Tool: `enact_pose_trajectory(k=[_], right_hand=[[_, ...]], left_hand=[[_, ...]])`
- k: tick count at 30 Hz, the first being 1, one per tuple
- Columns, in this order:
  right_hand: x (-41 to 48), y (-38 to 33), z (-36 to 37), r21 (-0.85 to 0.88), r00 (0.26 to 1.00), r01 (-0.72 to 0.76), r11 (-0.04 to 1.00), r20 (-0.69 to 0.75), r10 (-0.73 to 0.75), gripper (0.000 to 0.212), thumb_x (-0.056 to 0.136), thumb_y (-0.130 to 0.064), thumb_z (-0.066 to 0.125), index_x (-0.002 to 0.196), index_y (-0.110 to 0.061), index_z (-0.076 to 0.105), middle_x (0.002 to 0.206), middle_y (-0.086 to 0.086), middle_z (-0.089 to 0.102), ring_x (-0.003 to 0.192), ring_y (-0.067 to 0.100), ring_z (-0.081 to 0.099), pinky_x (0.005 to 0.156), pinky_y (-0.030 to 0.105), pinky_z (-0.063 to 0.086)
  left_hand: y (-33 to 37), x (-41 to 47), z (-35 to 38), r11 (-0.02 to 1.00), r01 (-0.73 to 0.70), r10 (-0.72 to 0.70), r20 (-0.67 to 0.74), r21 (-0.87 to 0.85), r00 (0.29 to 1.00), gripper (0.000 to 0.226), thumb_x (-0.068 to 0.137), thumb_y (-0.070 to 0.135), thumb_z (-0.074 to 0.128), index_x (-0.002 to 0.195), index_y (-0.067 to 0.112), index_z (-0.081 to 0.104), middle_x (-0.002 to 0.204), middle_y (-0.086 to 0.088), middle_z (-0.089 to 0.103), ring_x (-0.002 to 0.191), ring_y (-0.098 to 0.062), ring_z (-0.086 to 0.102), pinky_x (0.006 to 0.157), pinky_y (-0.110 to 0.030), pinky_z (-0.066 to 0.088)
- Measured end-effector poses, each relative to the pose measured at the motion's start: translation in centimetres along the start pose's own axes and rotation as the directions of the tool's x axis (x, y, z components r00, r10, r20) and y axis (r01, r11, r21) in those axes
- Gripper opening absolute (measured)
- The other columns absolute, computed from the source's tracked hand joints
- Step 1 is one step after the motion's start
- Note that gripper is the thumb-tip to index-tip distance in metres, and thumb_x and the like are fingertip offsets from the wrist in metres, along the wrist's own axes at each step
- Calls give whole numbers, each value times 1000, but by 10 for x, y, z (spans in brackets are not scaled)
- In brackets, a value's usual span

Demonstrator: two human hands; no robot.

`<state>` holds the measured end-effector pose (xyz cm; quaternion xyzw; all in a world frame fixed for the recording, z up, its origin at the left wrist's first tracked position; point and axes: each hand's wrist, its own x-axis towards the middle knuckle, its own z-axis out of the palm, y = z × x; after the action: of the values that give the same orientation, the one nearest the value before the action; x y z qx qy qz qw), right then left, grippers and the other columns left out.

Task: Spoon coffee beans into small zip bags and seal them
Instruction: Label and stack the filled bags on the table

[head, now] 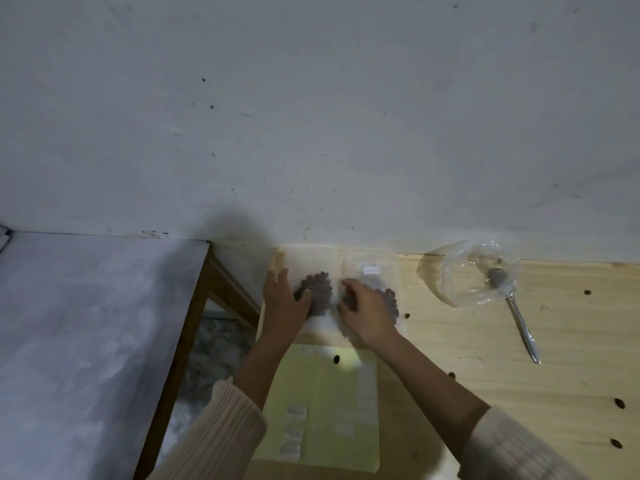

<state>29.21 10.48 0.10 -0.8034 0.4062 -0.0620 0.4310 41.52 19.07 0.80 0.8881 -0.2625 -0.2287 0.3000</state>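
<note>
Centrally, two small zip bags lie side by side at the far edge of a pale wooden table [485, 375], against the wall [311, 98] at 12 o'clock. The left hand [285, 299] rests flat on the left zip bag [308, 261], fingers straight and pressing, its thumb touching the dark coffee beans [320, 289] inside. The right hand [367, 310] covers the near part of the right zip bag [374, 268], fingers and thumb curled round a clump of beans through the film, so most of that bag's contents are hidden; a white label shows near its top. At 3 o'clock, well apart from the hands, a crumpled clear plastic bag [450, 282] sits open with the bowl of a metal spoon [519, 320] inside it, the handle pointing out toward 5 o'clock. At 6 o'clock, a yellow sheet [332, 410] lies under both forearms, with small pale items on it too blurred to identify. Dark round holes dot the table. At 9 o'clock stands a separate grey-topped table [86, 323] with a brown wooden frame. Cream ribbed sleeves [221, 431] cover both forearms.
</note>
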Motion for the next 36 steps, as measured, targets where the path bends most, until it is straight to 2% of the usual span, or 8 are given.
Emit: enact_pose_trajectory(k=[4, 9, 14, 18, 21, 30, 34, 36], right_hand=[[1, -9, 15, 0, 999, -19, 1000, 34, 19, 45, 89, -12, 55, 133, -9, 46, 129, 13, 55, 114, 26, 54, 94, 26, 41], [-3, -19, 20, -15, 1000, -1, 1000, -17, 1, 43, 89, -11, 56, 131, -6, 49, 131, 12, 52, 118, 27, 52, 99, 30, 40], [-12, -31, 23, -36, 996, 60, 998, -68, -62, 34, 87, -4, 56, 121, -1, 57, 119, 18, 58, 107, 29, 58, 95, 38, 48], [-16, -37, 24, 27, 995, 5, 1000, -100, -2, 32, 87, -7, 60, 118, 0, 60, 115, 15, 65, 103, 24, 62, 91, 25, 46], [-19, -35, 27, 148, 990, -99, 984, -83, 112, 34, 86, -10, 64, 119, -2, 59, 115, 12, 65, 103, 22, 62, 85, 19, 43], [-15, -29, 40, 294, 985, -124, 948, -76, 152, 35, 83, 6, 59, 115, -9, 59, 111, 7, 62, 94, 26, 64, 80, 30, 52], [-22, -33, 37, 414, 992, -77, 907, -56, 110, 39, 83, 9, 57, 114, -14, 61, 121, 3, 58, 86, 16, 60, 66, 7, 48], [-30, -38, 30, 460, 998, -39, 887, -33, 61, 40, 82, 10, 58, 110, -18, 62, 124, 3, 56, 93, 18, 59, 69, 9, 49]], left_hand=[[-16, -4, -4, 989, 109, -92, 172, -97, 981, 53, 89, 23, 60, 131, 2, 36, 131, -16, 44, 118, -27, 46, 83, -25, 36], [-17, -10, -6, 977, 121, -84, 209, -173, 974, 59, 93, 23, 54, 143, 7, 25, 146, -9, 34, 131, -20, 35, 84, -12, 26], [-17, -19, -12, 964, 101, -55, 186, -247, 981, 65, 93, 26, 55, 146, 8, 21, 153, -8, 23, 140, -21, 23, 110, -30, 23], [-25, -21, -12, 966, 127, -66, 261, -224, 963, 65, 92, 25, 57, 144, 4, 23, 151, -12, 28, 138, -26, 29, 112, -36, 28], [-39, -15, -4, 968, 130, -68, 276, -214, 959, 53, 89, 26, 60, 134, 4, 42, 135, -14, 49, 124, -28, 47, 103, -45, 41], [-65, 0, 10, 969, 85, -14, 295, -230, 955, 35, 92, 4, 42, 126, -1, 51, 125, -17, 53, 115, -30, 51, 101, -47, 42], [-38, -26, -20, 930, 121, -19, 282, -348, 959, 30, 96, 2, 40, 124, -6, 47, 116, -5, 48, 107, -20, 48, 90, -29, 40], [-35, -32, -30, 901, 133, -26, 255, -413, 967, 35, 98, 7, 41, 132, -2, 40, 113, -2, 40, 105, -13, 40, 85, -22, 35]])
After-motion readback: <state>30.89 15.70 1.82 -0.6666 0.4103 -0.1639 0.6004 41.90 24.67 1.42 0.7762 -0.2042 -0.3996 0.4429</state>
